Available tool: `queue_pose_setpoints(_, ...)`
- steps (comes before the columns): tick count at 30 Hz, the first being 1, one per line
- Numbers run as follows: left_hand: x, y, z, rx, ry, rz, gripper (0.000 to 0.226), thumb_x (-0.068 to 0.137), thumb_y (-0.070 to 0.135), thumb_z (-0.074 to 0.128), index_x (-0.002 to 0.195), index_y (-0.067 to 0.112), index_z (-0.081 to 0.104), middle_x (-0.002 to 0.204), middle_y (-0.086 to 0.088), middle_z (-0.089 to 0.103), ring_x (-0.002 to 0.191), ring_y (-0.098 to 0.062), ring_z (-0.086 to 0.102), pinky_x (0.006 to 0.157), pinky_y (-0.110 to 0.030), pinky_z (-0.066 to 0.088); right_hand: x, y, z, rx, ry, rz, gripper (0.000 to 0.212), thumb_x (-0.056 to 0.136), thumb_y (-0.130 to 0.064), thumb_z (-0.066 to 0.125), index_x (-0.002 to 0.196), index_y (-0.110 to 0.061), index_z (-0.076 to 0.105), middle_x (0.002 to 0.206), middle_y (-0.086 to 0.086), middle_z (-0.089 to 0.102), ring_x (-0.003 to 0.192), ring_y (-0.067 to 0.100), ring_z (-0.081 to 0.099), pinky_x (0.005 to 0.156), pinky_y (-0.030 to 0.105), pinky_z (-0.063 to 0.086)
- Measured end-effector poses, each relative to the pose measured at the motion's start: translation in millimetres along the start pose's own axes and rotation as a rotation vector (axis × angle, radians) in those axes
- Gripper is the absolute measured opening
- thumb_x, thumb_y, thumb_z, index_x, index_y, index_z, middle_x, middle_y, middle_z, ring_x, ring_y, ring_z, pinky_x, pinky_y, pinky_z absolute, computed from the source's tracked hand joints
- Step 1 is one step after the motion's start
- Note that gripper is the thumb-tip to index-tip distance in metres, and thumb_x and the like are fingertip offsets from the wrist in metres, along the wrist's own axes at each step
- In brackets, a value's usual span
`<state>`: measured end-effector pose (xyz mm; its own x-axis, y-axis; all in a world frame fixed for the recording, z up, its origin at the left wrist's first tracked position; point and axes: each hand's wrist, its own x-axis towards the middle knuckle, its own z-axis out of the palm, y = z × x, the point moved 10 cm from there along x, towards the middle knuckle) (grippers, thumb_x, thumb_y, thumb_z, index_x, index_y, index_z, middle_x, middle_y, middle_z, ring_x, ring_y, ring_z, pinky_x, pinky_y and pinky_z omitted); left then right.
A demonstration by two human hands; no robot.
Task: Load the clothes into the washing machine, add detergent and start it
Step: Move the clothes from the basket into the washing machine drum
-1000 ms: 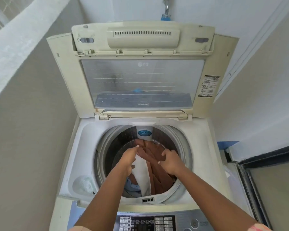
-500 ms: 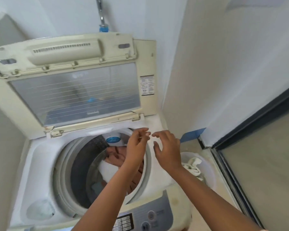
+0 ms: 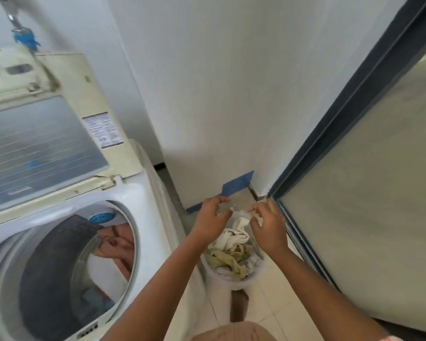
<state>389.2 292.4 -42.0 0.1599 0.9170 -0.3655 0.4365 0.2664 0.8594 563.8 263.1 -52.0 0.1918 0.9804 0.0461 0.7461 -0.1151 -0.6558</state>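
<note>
The top-loading washing machine [image 3: 143,193] stands at the left with its lid [image 3: 42,139] raised. Brown and white clothes [image 3: 118,242] lie inside its drum. To its right on the floor stands a pale laundry basket [image 3: 231,283] holding white and olive clothes [image 3: 231,247]. My left hand [image 3: 210,217] and my right hand [image 3: 268,230] hover just above the basket, both with fingers apart and nothing in them. They are close to the white cloth; I cannot tell if they touch it.
A white wall with blue tape [image 3: 236,184] rises behind the basket. A dark-framed frosted sliding door [image 3: 354,193] runs along the right. My bare foot [image 3: 239,307] rests on the tiled floor in front of the basket. A tap with a blue fitting [image 3: 25,40] hangs above the machine.
Both hands left the drum, where they pressed the brown clothes, and swung right and down over the basket. My view turned right with them.
</note>
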Motion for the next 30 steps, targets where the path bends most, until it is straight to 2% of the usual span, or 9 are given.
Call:
queue_pose_setpoints(4, 13.9, -35.6, 55.3, 0.065, -0.092, -0.167, 0.033, 0.091, 0.032, 0.061, 0.123, 0.023, 0.058, 0.125, 0.000, 0.054, 0.108, -0.016, 0.058, 0.098, -0.039, 0.050, 0.7, 78.6, 27.8, -0.017, -0.329, 0.159, 0.018, 0.088, -0.020, 0.065, 0.106, -0.021, 0.062, 0.108, 0.000, 0.054, 0.091, 0.024, 0.062, 0.079, 0.040, 0.052)
queue_pose_setpoints(7, 12.1, -63.0, 93.7, -0.026, -0.148, -0.309, 0.031, 0.094, 0.028, 0.061, 0.123, 0.019, 0.057, 0.115, 0.005, 0.057, 0.099, -0.011, 0.059, 0.082, -0.024, 0.052, -19.3, 131.1, 52.7, -0.043, -0.624, 0.285, 0.026, 0.094, -0.028, 0.061, 0.118, -0.018, 0.059, 0.113, 0.003, 0.051, 0.101, 0.019, 0.057, 0.079, 0.025, 0.041)
queue_pose_setpoints(9, 6.2, -80.6, 115.4, -0.093, -0.187, -0.398, 0.027, 0.094, 0.025, 0.061, 0.120, 0.020, 0.057, 0.113, 0.005, 0.059, 0.098, -0.011, 0.061, 0.076, -0.019, 0.050, -32.6, 154.5, 62.1, -0.061, -0.740, 0.307, 0.029, 0.094, -0.027, 0.062, 0.121, -0.016, 0.058, 0.114, 0.004, 0.052, 0.104, 0.018, 0.056, 0.080, 0.023, 0.040)
queue_pose_setpoints(14, 0.1, -118.7, 145.5, -0.068, -0.235, -0.493, 0.030, 0.091, 0.027, 0.064, 0.120, 0.018, 0.059, 0.121, -0.001, 0.063, 0.110, -0.016, 0.060, 0.099, -0.034, 0.049, -36.3, 183.2, 75.8, -0.003, -0.743, 0.349, 0.021, 0.090, -0.023, 0.064, 0.110, -0.019, 0.063, 0.103, 0.002, 0.064, 0.089, 0.017, 0.060, 0.078, 0.028, 0.049)
queue_pose_setpoints(19, 9.2, -160.1, 167.9, 0.048, -0.285, -0.544, 0.040, 0.093, 0.025, 0.061, 0.131, 0.018, 0.052, 0.130, 0.000, 0.057, 0.116, -0.016, 0.055, 0.103, -0.035, 0.045, -41.3, 204.5, 121.7, 0.026, -0.824, 0.370, 0.022, 0.089, -0.017, 0.062, 0.111, -0.016, 0.063, 0.100, 0.001, 0.064, 0.088, 0.017, 0.060, 0.077, 0.028, 0.048)
queue_pose_setpoints(23, 29.7, -201.8, 195.5, 0.163, -0.401, -0.527, 0.046, 0.095, 0.013, 0.057, 0.139, 0.006, 0.045, 0.142, -0.010, 0.047, 0.119, -0.015, 0.047, 0.091, -0.011, 0.037, -51.0, 230.5, 173.3, -0.039, -0.934, 0.365, 0.033, 0.089, -0.017, 0.062, 0.121, -0.011, 0.059, 0.114, 0.013, 0.064, 0.102, 0.029, 0.063, 0.082, 0.032, 0.049)
queue_pose_setpoints(24, 33.6, -213.4, 203.5, 0.211, -0.441, -0.517, 0.047, 0.095, 0.010, 0.056, 0.140, 0.003, 0.044, 0.143, -0.011, 0.046, 0.121, -0.017, 0.046, 0.090, -0.010, 0.036, -55.4, 237.6, 186.4, -0.056, -0.961, 0.365, 0.034, 0.089, -0.019, 0.063, 0.122, -0.012, 0.058, 0.116, 0.014, 0.062, 0.104, 0.031, 0.062, 0.084, 0.033, 0.050)
queue_pose_setpoints(27, 38.8, -252.6, 220.5, 0.307, -0.500, -0.527, 0.062, 0.092, 0.014, 0.059, 0.148, 0.009, 0.034, 0.153, -0.011, 0.035, 0.139, -0.025, 0.034, 0.111, -0.026, 0.027, -68.6, 258.5, 224.6, -0.146, -1.034, 0.311, 0.038, 0.090, -0.029, 0.063, 0.124, -0.015, 0.056, 0.122, 0.014, 0.052, 0.115, 0.032, 0.054, 0.091, 0.038, 0.049)
queue_pose_setpoints(30, 39.6, -294.7, 235.9, 0.377, -0.539, -0.571, 0.076, 0.084, 0.029, 0.059, 0.150, 0.007, 0.029, 0.150, -0.017, 0.036, 0.138, -0.034, 0.036, 0.113, -0.041, 0.032, -81.7, 279.3, 259.2, -0.252, -1.100, 0.237, 0.042, 0.091, -0.036, 0.062, 0.128, -0.018, 0.054, 0.125, 0.013, 0.044, 0.120, 0.032, 0.047, 0.095, 0.037, 0.048)
